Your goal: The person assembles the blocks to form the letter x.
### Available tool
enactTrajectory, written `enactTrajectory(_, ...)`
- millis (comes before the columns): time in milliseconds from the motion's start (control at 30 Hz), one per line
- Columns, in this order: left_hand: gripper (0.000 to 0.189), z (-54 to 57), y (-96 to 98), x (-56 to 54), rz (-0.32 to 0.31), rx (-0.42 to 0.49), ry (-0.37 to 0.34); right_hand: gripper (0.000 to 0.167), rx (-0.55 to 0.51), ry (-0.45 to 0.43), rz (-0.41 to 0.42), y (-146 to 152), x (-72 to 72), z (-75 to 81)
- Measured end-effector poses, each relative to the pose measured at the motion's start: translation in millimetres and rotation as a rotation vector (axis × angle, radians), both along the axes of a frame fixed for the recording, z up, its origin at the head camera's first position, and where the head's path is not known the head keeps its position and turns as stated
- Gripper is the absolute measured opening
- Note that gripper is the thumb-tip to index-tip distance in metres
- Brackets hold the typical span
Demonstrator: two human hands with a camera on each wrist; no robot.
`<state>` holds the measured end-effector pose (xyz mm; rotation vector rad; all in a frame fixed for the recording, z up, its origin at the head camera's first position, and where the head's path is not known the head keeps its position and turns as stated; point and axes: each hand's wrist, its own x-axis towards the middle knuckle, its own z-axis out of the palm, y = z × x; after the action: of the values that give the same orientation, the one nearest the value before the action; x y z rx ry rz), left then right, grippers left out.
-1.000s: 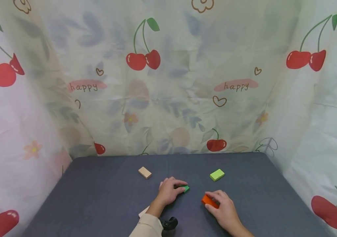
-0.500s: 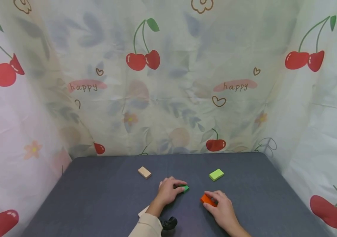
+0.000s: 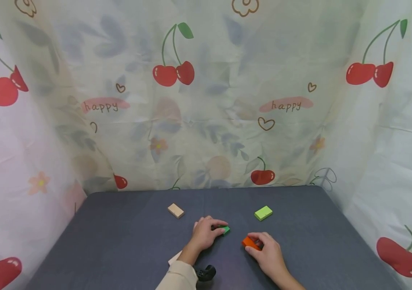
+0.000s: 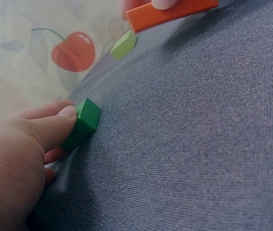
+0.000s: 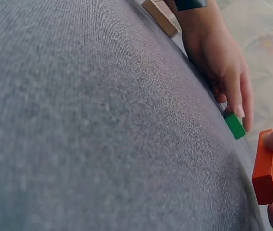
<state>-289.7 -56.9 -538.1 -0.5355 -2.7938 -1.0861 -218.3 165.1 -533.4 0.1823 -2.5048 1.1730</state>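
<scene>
My left hand [image 3: 204, 233] pinches a small green block [image 4: 88, 118] between thumb and fingers, at the middle of the table. In the left wrist view the block is tilted and rests on or just above the cloth; its far end is hidden by the fingers. To the right, my right hand [image 3: 270, 254] grips an orange block [image 5: 265, 173] by its sides with thumb and fingers. A shadow lies on the cloth below the orange block, apart from it, so it is held above the table. The two blocks are a short gap apart.
A dark grey cloth covers the table [image 3: 119, 233]. Farther back lie a light wooden block [image 3: 176, 210] on the left and a yellow-green block [image 3: 263, 213] on the right. A pale block [image 3: 174, 257] is partly behind the left forearm. A black device [image 3: 206, 273] sits by the left wrist.
My right hand has shifted slightly left with the orange block, nearer the green one. My left hand stays in place on the green block. The head view has turned a little.
</scene>
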Motion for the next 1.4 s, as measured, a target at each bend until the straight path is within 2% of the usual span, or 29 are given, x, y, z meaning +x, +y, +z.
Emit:
enactTrajectory(367,0.021,-0.7,0.0,-0.1,0.007,-0.002,0.003,0.032,-0.007,-0.016,-0.007,-5,-6.5,1.1)
enactTrajectory(767,0.021,-0.4,-0.3,-0.6,0.004,-0.003,-0.014,0.028,0.001,-0.081,-0.005,-13,-16.4,5.7)
enactTrajectory(1033,0.022,0.6,-0.6,0.5,0.003,-0.002,-0.023,0.027,0.031,-0.137,0.029,-17,-23.7,6.2)
enactTrajectory(1400,0.021,1.1,0.2,0.0,0.005,-0.004,-0.019,0.026,0.05,-0.117,0.05,-24,-27.0,3.3)
